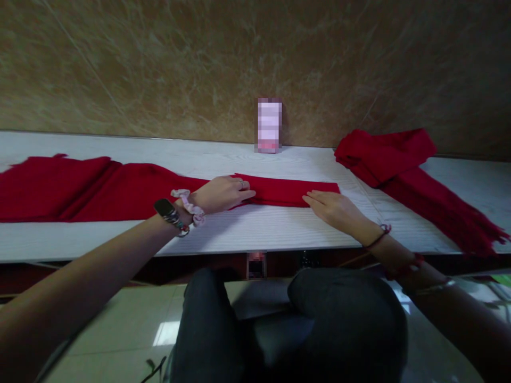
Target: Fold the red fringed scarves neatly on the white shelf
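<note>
A long red scarf (279, 190) lies across the white bench top, its right part folded into a narrow, flat strip. My left hand (225, 194) rests on the left end of this strip, fingers slightly bent and apart, pressing the cloth. On the near edge by the strip's right end, my right hand (333, 210) lies with fingers stretched out flat. Left of my left hand, the scarf spreads wider, with creases and a ragged far-left edge. A second red scarf (383, 159) sits loosely bundled at the right, its fringed end hanging toward the near edge.
Behind the white bench top (223, 234) rises a brown marbled wall (179, 69). A phone-like, pixelated object (269, 125) leans against it. My knees (347, 314) are below the front edge, above a tiled floor (131, 319).
</note>
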Available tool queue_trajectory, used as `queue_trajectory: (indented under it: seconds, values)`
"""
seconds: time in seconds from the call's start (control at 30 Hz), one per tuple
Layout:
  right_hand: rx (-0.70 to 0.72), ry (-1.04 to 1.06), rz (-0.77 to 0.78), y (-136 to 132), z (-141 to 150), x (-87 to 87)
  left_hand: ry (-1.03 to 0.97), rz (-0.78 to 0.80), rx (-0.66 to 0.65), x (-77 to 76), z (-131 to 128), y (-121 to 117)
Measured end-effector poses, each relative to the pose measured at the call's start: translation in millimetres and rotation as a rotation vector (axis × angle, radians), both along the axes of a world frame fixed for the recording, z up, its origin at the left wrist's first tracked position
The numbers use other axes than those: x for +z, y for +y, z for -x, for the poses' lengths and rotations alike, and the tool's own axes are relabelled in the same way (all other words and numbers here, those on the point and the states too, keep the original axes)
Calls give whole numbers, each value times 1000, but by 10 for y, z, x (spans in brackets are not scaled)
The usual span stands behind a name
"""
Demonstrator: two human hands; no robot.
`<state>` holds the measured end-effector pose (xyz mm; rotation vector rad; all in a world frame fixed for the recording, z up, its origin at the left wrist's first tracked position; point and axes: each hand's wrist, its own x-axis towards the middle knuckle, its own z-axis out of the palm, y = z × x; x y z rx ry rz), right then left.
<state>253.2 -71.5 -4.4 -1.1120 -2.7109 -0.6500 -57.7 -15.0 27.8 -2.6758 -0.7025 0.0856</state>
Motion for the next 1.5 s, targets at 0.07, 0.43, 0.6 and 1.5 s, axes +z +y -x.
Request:
queue_trajectory:
  seconds: [0.07,0.43,0.6,1.5]
  values:
    - [17,-6,0,28,44,-12,-20,-59,-2,15,-42,-7]
    - [122,-28,-20,32,-57,-49,-61,-134,-31,-118,-85,54]
    - [87,-16,40,24,-67,-57,-55,-92,-30,-144,-63,61]
    - [39,-25,-9,128,-50,-18,-89,46,-55,-27,-430,165]
